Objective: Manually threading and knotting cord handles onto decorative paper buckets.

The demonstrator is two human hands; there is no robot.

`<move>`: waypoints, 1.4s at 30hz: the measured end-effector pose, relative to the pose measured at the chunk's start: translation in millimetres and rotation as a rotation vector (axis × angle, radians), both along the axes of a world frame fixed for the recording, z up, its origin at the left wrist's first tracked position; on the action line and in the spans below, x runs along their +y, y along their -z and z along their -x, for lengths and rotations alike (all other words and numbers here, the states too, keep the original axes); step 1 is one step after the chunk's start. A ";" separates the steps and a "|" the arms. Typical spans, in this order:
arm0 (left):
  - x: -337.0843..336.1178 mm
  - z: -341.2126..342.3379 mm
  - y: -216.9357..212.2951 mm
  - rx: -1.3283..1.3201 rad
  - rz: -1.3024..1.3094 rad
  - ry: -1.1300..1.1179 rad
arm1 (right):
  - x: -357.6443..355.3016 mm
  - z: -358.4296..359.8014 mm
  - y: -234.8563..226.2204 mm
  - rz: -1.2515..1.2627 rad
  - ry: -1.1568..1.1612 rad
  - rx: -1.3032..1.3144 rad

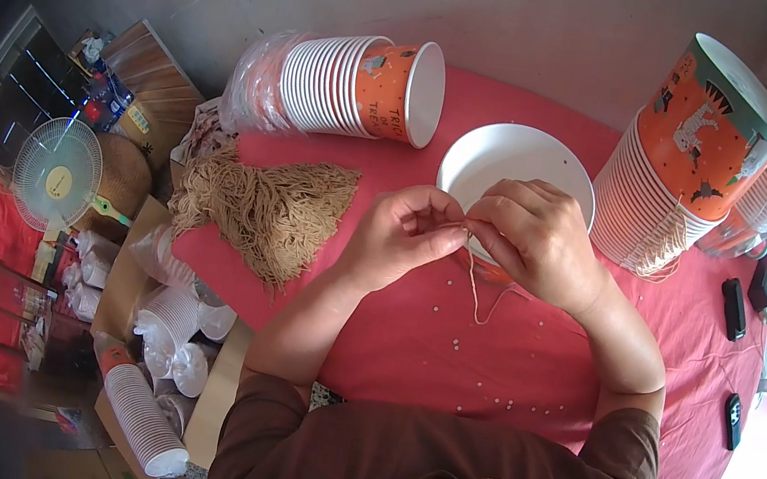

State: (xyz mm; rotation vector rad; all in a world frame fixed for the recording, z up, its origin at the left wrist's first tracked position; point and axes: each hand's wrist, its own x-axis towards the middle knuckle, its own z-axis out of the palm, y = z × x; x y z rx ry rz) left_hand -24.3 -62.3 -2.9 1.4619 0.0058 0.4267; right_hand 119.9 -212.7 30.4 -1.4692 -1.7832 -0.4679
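My left hand (407, 235) and my right hand (543, 238) meet fingertip to fingertip, both pinching a thin tan cord (473, 290). The cord's loose end hangs in a curve below my fingers. Just beyond them stands a paper bucket (480, 149), its white inside showing; my right hand covers part of its rim, and a bit of orange wall appears underneath. To the left, a thick bundle of tan cords (272, 206) lies on the table's edge. Whether the cord is knotted or passes through the bucket wall is hidden by my fingers.
A nested stack of paper buckets (333, 84) lies sideways at the back left. On the right, another stack (651, 188) stands with cords (664, 244) at its side. White specks dot the red tablecloth (406, 345). A remote (733, 421) lies far right; a carton (125, 298) holds wrapped cups.
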 end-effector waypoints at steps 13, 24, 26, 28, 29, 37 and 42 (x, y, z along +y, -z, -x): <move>0.8 -5.6 10.3 -0.245 -0.346 -0.108 | -1.6 1.9 -1.5 0.214 -0.104 0.373; -4.0 -6.8 10.7 -0.280 -0.299 -0.144 | -4.6 2.6 -6.4 0.320 -0.091 0.475; -6.0 -6.7 10.8 -0.253 -0.225 -0.119 | -6.1 1.4 -9.6 0.366 -0.095 0.503; -6.4 -5.0 11.9 -0.225 -0.151 -0.097 | -7.0 0.4 -12.4 0.500 -0.073 0.530; -6.1 -4.0 12.2 -0.193 -0.094 -0.075 | -6.6 0.4 -10.7 0.499 -0.071 0.531; -0.5 -1.9 11.3 -0.099 -0.010 -0.109 | -0.3 12.6 -1.6 0.070 -0.046 0.230; -2.3 0.2 5.4 -0.007 -0.014 -0.111 | 1.0 16.8 10.0 0.026 -0.054 0.177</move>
